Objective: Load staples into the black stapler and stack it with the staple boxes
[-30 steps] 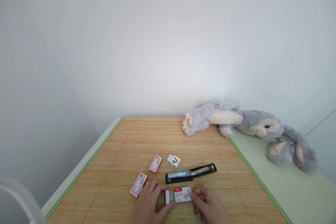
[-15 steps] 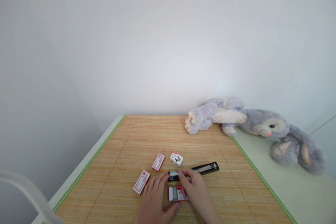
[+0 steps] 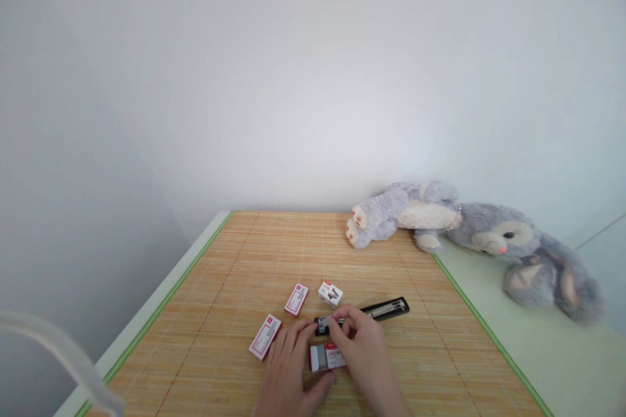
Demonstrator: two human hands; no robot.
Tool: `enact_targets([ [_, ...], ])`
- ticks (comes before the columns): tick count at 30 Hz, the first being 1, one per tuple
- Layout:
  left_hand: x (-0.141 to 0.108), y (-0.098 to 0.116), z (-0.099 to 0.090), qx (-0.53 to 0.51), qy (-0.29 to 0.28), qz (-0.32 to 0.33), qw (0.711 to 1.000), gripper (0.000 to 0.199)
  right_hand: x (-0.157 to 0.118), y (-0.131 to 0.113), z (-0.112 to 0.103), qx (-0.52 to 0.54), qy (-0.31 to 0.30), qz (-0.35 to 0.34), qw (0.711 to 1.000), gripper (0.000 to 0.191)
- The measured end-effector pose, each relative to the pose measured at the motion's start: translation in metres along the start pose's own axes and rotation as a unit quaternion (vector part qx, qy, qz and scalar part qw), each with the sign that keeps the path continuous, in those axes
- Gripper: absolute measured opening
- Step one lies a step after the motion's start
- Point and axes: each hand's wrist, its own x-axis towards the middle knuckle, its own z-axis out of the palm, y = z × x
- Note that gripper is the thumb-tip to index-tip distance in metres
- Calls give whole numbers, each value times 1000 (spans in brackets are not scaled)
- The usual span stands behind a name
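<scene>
An opened black stapler (image 3: 386, 308) lies on the bamboo mat, its long metal channel showing at the right. My right hand (image 3: 364, 348) is over its middle, thumb and forefinger pinched at the channel; what is between them is too small to make out. My left hand (image 3: 288, 365) lies to the left, fingers stretched out and thumb apart, with a fingertip touching the stapler's left end. Between the hands is an open red-and-white box (image 3: 320, 358) with grey content, partly hidden under my right hand.
Two flat red-and-white boxes (image 3: 265, 337) lie left of my hands. A small white box (image 3: 330, 294) with a stapler picture stands behind the stapler. A grey plush rabbit (image 3: 430, 215) lies at the back right. A pale curved bar (image 3: 63, 355) crosses the lower left.
My right hand has shifted slightly left along the stapler, its fingers more bunched. The open box has moved slightly left. My left hand is nearly still.
</scene>
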Motion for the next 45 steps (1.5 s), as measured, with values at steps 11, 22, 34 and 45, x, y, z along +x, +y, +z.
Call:
enact_targets([
  [11,-3,8,-21,-61,-52,-24,997,28,-19,0,-26,-64,-175,-146,972,14],
  [22,-2,11,-27,-75,-55,-38,995,23,-12,-4,-36,-105,-208,-193,953,16],
  [34,-2,9,-24,-74,-61,-32,995,23,-4,-2,-12,-150,-255,-146,944,5],
  [45,0,12,-27,-80,-64,-41,994,23,5,4,-10,-190,-253,-149,937,7],
])
